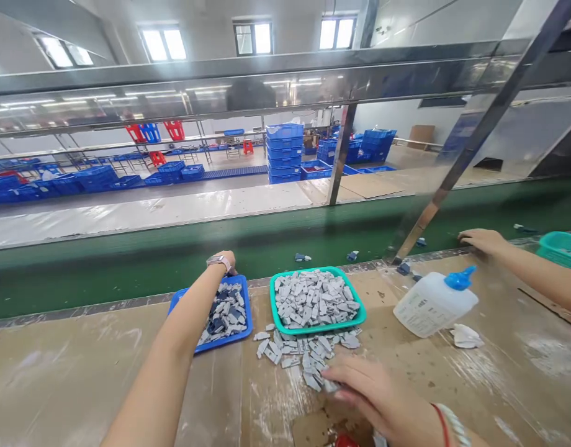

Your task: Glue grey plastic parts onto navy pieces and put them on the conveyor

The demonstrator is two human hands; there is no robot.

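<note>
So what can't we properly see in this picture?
All in the head view:
Left hand: its fingers are mostly hidden behind the hand itself, so its grip is unclear.
Blue tray: partly hidden behind the left arm.
Right hand: blurred, hiding whatever is underneath.
Red thing: cut off by the bottom edge.
Bottle: smallest writing too tiny to read.

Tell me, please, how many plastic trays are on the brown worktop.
3: blue tray, centre-left; green tray, centre; cropped green tray, right edge. Others may be hidden.

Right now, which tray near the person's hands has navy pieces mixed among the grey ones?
The blue tray, partly hidden by the left forearm; the green tray beside it shows only grey pieces.
</note>
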